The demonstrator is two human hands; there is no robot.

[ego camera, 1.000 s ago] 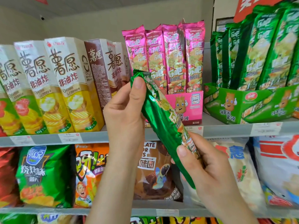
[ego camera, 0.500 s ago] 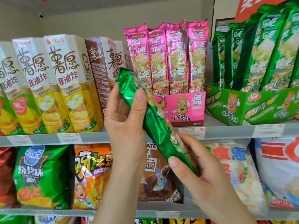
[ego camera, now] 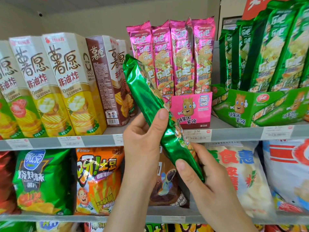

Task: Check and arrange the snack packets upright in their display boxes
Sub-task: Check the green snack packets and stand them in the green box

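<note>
long green foil snack packet (ego camera: 148, 97) tilted for checking | left grip (ego camera: 142, 141) pinches mid-length | right grip (ego camera: 209, 183) clasps lower end | green cardboard display box (ego camera: 250, 101) up-right of grips, likely destination

We see two bare hands, the left hand (ego camera: 142, 144) and the right hand (ego camera: 205, 186), each joined to a bare forearm, the left forearm (ego camera: 132, 208) and the right forearm (ego camera: 234, 220), which reach the lower edge. The fingers (ego camera: 199, 152) are slender. The thumbnails we can make out are short, rounded and plain, with light creases at the knuckles.
</note>
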